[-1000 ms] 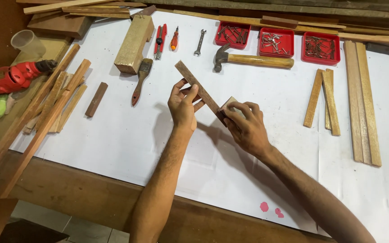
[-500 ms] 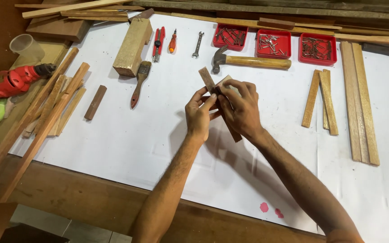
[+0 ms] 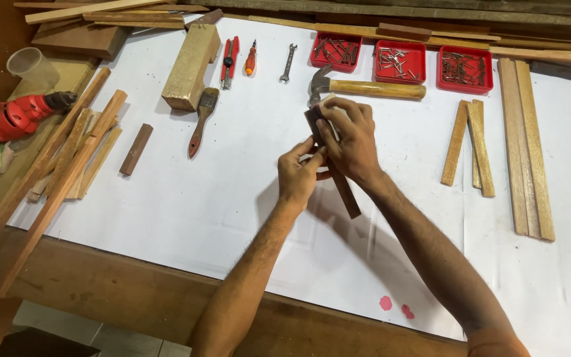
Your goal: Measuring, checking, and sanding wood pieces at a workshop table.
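At far left of the bench, a red drill (image 3: pixel 8 119) is seen beside a fan of long pale wood strips (image 3: pixel 61 158); a short dark block (image 3: pixel 135 149) and a brush (image 3: pixel 201 119) are laid on the white paper (image 3: pixel 186 205). Near the middle, a dark wood strip (image 3: pixel 346 195) is held above the paper, its long axis running from upper left down to lower right, lower end pointing toward the bench's near edge. The left hand (image 3: pixel 301 173) is closed narrowly, fingertips pinched on the strip's middle. The right hand (image 3: pixel 349 142) is curled over the strip's upper end, pressing a small pale pad (image 3: pixel 330 99), probably sandpaper, against it. The strip is flat, thin, rough-grained and brown. Further right, a hammer (image 3: pixel 365 87) with a wooden handle, three red trays of nails (image 3: pixel 401 63) and more pale slats (image 3: pixel 527 149) are noted.
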